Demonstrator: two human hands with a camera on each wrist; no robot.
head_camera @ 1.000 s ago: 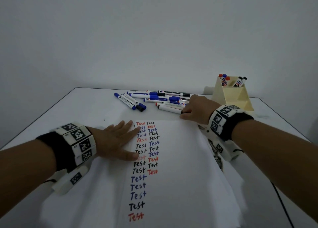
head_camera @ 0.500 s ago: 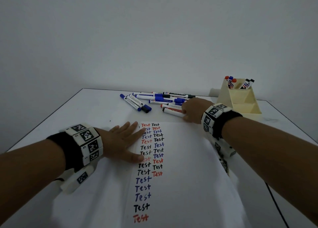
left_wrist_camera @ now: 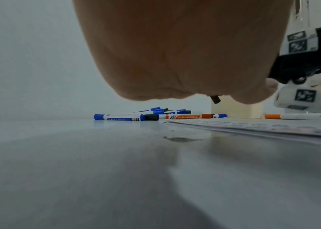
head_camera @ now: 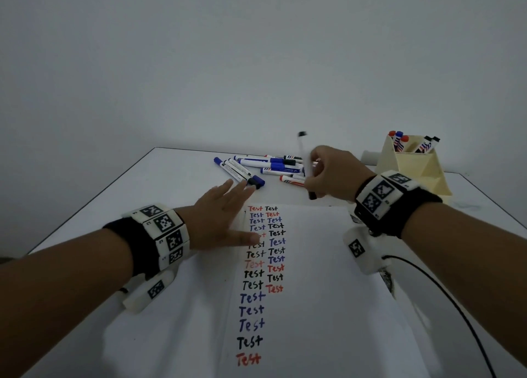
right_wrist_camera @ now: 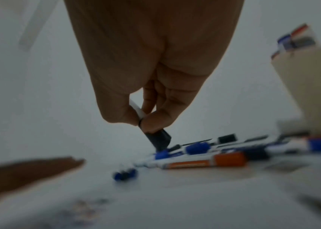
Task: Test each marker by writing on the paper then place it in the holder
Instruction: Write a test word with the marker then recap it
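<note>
My right hand grips a black-capped white marker, held nearly upright above the paper's far edge, cap end down. The right wrist view shows thumb and fingers pinching its barrel just above the cap. My left hand lies flat with straight fingers on the left part of the paper, beside two columns of "Test" written in red, blue and black. Several loose markers lie in a pile beyond the paper. The cream holder at the back right has several markers standing in it.
The white table ends at a dark edge on the left and at a plain wall behind. A black cable runs from my right wrist across the paper's right side. An orange-capped marker lies near the holder.
My right hand has lifted a black marker out of the pile and swung it upright. My left hand has slid a little farther up the paper, still flat.
</note>
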